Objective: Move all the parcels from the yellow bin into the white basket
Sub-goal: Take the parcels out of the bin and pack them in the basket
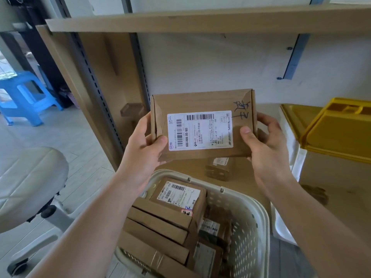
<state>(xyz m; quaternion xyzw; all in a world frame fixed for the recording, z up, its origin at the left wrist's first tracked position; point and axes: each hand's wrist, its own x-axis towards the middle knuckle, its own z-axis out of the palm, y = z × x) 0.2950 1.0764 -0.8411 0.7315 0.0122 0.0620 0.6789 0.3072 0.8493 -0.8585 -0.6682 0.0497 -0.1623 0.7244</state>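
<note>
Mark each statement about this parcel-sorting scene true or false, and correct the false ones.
1. Both hands hold one cardboard parcel by its ends. True: the left hand and right hand grip opposite ends.
2. The held parcel's label faces away from the camera. False: the label faces the camera.
3. The white basket already holds several parcels. True.
4. The yellow bin stands to the left of the basket. False: it is on the right.
5. A blue stool stands on the floor at far left. True.
</note>
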